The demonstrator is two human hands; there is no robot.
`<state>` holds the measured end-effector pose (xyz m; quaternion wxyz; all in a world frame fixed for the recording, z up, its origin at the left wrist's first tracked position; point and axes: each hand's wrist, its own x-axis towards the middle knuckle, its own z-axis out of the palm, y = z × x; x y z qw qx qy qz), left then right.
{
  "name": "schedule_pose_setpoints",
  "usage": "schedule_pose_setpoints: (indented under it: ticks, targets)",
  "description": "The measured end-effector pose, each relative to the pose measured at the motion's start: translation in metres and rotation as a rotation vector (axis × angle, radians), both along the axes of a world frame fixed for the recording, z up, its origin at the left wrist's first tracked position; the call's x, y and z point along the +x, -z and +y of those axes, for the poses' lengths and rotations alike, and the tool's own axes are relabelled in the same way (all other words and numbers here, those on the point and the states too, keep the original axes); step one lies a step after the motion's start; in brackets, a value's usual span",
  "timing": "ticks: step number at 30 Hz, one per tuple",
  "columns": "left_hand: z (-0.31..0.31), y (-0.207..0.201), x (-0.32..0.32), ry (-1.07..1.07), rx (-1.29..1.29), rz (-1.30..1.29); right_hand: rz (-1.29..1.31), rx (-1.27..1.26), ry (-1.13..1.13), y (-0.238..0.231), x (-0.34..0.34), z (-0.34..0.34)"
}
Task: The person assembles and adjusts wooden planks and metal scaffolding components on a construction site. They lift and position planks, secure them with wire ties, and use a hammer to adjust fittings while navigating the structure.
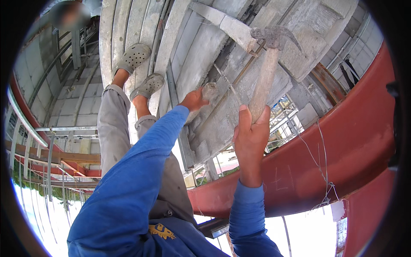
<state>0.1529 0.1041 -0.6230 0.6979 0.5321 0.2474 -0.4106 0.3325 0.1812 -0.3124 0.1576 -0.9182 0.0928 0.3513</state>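
Observation:
My right hand (251, 135) is wrapped round the wooden handle of a claw hammer (264, 81). The hammer is raised, its worn grey head at the top and the curved claw pointing right. Left of it, my left hand (194, 101) grips a short, grey, cement-crusted block (209, 91) at the edge of a rough grey slab or panel (267, 83). Part of the block is hidden by my hand. A thin rod (233, 83) runs diagonally over the panel beside the block. Behind the hammer head lies a pale length of timber (231, 29).
My feet, in grey clogs (147, 85), stand on narrow grey planks (130, 21). A red steel beam (295, 171) curves along the right, with loose wire (327, 188) hanging on it. Gaps beside the panel show a drop below. Metal rails (66, 128) cross at left.

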Motion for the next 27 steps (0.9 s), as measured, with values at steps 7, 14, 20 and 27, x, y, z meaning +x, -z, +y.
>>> schedule_pose_setpoints:
  ticks: [7,14,20,27]
  targets:
    - [0.002,-0.005,0.006,0.065,0.010,0.002,0.179,-0.203,-0.180,0.020,-0.028,-0.044]
    - [-0.001,0.010,0.002,0.072,-0.002,-0.004,0.238,-0.148,-0.182,0.025,-0.007,-0.036]
    - [-0.001,0.009,0.002,0.072,-0.038,0.014,-0.528,0.446,0.033,0.007,0.017,0.045]
    - [-0.005,0.039,-0.017,-0.133,0.079,-0.089,0.249,-0.132,-0.014,0.037,-0.046,-0.058]
